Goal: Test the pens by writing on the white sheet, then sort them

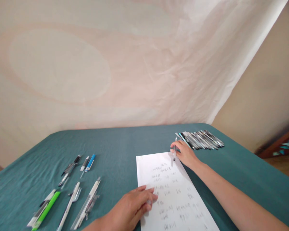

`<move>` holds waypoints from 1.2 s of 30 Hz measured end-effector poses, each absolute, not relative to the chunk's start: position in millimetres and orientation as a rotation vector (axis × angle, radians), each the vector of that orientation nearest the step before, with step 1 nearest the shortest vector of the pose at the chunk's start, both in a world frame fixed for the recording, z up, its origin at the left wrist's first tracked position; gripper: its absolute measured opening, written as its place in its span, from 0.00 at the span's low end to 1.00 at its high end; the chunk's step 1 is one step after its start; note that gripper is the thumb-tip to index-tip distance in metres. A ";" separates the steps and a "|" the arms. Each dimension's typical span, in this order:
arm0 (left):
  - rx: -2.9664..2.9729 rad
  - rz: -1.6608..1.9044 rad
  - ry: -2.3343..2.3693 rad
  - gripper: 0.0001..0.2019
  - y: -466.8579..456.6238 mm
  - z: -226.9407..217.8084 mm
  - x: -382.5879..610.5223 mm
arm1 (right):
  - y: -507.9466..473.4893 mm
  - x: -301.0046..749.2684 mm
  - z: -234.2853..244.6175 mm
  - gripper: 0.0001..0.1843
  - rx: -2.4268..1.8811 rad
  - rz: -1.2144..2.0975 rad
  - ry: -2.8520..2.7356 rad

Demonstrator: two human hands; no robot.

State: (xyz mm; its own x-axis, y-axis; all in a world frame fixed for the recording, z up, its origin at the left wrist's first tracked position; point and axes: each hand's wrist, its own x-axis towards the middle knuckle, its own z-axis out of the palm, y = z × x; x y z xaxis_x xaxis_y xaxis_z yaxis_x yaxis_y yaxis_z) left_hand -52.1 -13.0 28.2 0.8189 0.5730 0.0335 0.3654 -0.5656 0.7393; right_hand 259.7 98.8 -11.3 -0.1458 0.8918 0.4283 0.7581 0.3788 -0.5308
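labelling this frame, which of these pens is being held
The clear pen with the dark end, in the right hand near the paper. It alone is held; the pens at left and the row at right lie on the cloth.

Indoor writing area: pens, paper

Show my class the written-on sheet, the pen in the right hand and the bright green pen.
Sheet (pixel 173 199): head view, middle of its written face.
Held pen (pixel 175 154): head view, lower part of its barrel.
Bright green pen (pixel 47 209): head view, middle of its barrel.
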 end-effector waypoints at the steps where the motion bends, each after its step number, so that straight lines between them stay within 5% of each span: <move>1: 2.231 0.345 0.687 0.15 -13.0 27.8 -52.2 | 95.3 256.2 -6.4 0.10 -1.376 0.256 -1.889; 8: 2.219 0.349 0.729 0.15 -12.8 23.7 -53.2 | 73.6 214.8 13.5 0.26 -1.067 1.233 -1.418; 12: 2.217 0.333 0.736 0.15 -12.2 24.6 -52.6 | 70.7 198.1 2.3 0.24 -0.899 1.607 -1.290; 27: 2.248 0.383 0.716 0.15 -12.0 20.1 -52.3 | 87.4 210.5 -26.1 0.17 -1.314 1.143 -1.484; 36: 2.232 0.374 0.722 0.15 -11.8 23.5 -50.4 | 79.1 206.2 -17.2 0.10 -1.283 1.144 -1.500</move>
State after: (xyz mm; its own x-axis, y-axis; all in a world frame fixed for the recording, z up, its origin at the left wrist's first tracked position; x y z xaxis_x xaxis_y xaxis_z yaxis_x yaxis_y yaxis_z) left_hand -50.4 -11.8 23.5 0.7985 0.6004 0.0442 0.3818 -0.5619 0.7338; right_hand 206.2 79.1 -17.2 -0.1297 0.9910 0.0325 0.2308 0.0620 -0.9710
